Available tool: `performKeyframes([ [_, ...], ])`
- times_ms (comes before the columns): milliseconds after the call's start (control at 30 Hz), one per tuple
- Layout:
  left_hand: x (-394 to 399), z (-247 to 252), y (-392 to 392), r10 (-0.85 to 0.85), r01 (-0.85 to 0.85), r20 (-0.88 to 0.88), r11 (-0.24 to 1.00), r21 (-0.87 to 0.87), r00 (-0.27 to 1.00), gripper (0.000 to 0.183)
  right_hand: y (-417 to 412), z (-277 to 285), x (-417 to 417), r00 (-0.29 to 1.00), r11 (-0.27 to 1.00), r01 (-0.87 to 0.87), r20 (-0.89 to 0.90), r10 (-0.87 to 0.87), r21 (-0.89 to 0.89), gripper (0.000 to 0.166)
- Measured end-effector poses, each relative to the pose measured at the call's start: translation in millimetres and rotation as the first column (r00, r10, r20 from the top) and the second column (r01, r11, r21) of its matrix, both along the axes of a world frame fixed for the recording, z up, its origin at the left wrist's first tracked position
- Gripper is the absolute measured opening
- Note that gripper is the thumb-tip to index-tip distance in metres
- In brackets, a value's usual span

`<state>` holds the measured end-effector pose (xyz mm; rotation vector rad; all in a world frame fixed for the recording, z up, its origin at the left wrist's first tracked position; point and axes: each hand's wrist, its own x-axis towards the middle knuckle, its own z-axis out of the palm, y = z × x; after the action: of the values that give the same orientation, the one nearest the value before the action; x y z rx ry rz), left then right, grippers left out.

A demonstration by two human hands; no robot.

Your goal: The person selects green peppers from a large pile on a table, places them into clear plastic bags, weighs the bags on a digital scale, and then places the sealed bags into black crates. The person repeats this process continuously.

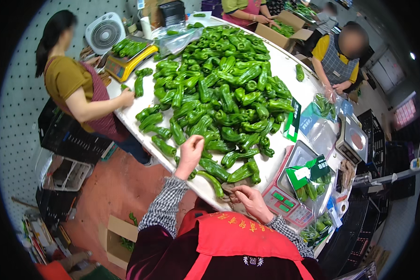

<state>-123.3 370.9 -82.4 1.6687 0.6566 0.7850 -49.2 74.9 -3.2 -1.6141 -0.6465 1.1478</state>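
Note:
My left hand (191,154) hangs over the near left edge of a large heap of green peppers (227,94), its fingers curled inward. Whatever may be inside that curl is hidden from view. Lower down, at the table's front edge, my right hand (251,201) has its thumb and fingers apart beside a brown cloth (235,190). A slim curved pepper (212,182) lies between both hands. To the right, a red scale (287,199) with lit displays carries a clear bag of peppers (313,189) with a green printed header.
A yellow scale (131,62) loaded with peppers stands at the far left, near a person (73,80) reaching onto the table. Another person (337,59) handles a bag on the right, beyond a second scale (351,138). On the floor sits a cardboard box (117,253).

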Motion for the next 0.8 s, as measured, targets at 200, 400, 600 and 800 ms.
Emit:
performKeyframes([
  [200, 109.8, 16.1, 21.1, 0.012, 0.028, -0.105, 0.928, 0.372, 0.994, 0.032, -9.4, 2.7, 9.3, 0.989, 0.988, 0.148, 0.019, -0.147, -0.034, 0.027],
  [400, 165.4, 26.2, 40.1, 0.095, 0.013, -0.113, 0.706, 0.708, 0.989, 0.041, -6.0, -5.0, 16.4, 0.971, 0.971, 0.240, 0.024, -0.240, -0.009, 0.026],
  [600, 197.3, 30.1, 51.5, 0.122, 0.034, -0.146, 0.643, 0.765, 0.982, 0.045, -0.7, -15.2, 17.6, 0.960, 0.961, 0.276, 0.039, -0.276, 0.005, 0.024],
  [800, 226.7, 41.2, 55.3, 0.019, 0.156, -0.189, 0.483, 0.861, 0.982, 0.061, -1.7, -27.7, 19.3, 0.948, 0.951, 0.310, 0.083, -0.309, -0.009, 0.023],
])
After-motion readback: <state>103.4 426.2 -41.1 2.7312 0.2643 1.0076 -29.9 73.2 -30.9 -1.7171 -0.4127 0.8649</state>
